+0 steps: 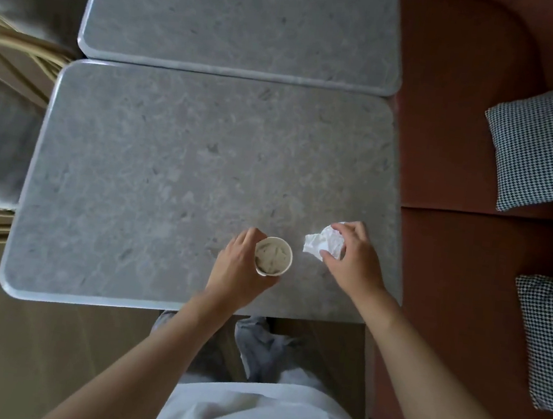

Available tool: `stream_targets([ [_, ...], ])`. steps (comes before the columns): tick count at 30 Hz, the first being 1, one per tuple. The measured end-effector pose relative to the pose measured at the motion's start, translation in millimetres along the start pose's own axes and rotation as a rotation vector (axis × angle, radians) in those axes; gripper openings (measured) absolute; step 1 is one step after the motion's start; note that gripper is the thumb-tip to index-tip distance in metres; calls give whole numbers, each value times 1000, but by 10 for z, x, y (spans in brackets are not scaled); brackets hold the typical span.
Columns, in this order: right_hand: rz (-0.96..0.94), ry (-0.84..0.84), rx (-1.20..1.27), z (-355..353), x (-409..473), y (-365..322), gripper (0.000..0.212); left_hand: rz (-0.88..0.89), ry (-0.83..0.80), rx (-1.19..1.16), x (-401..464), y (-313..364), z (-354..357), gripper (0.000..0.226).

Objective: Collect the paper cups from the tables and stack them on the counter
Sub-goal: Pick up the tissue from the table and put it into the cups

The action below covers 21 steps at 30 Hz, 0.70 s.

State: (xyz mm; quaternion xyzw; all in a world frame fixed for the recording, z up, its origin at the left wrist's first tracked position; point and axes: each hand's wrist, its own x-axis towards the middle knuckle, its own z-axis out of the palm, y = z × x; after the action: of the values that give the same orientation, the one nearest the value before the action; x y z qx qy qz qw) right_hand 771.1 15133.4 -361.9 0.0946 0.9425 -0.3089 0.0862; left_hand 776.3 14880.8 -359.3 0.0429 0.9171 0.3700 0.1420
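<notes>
A white paper cup (273, 256) stands near the front edge of the grey stone table (168, 176), with pale residue inside it. My left hand (238, 268) is wrapped around the cup's left side. To the right, a crumpled white napkin (324, 244) lies on the table, and the fingers of my right hand (354, 257) are closed over it from the right.
A second grey table (245, 19) butts against the far edge of this one. A reddish-brown bench (463, 161) runs along the right with two houndstooth cushions (547, 147). Woven chairs (7, 51) stand at the left. The floor lies below left.
</notes>
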Motion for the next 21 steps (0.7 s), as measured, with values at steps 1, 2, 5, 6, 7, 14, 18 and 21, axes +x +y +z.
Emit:
stream_targets([
  [1, 17, 17, 5, -10, 24, 28, 57, 10, -2, 8, 0, 17, 18, 67],
  [2, 31, 24, 8, -11, 45, 49, 59, 20, -3, 18, -2, 27, 32, 67],
  [5, 65, -13, 10, 31, 97, 82, 69, 27, -3, 31, -9, 24, 55, 67],
  [6, 77, -34, 17, 58, 106, 86, 72, 28, -2, 34, -17, 20, 58, 68],
  [7, 85, -49, 27, 91, 109, 85, 72, 29, -2, 36, -26, 16, 59, 68],
  [14, 62, -97, 35, 321, 29, 21, 68, 33, -1, 44, -27, 30, 40, 69],
  [18, 54, -116, 37, 421, -26, 38, 64, 47, -2, 44, -27, 21, 37, 69],
  [21, 47, -100, 44, 482, -50, 42, 54, 50, -2, 38, -27, 22, 33, 69],
])
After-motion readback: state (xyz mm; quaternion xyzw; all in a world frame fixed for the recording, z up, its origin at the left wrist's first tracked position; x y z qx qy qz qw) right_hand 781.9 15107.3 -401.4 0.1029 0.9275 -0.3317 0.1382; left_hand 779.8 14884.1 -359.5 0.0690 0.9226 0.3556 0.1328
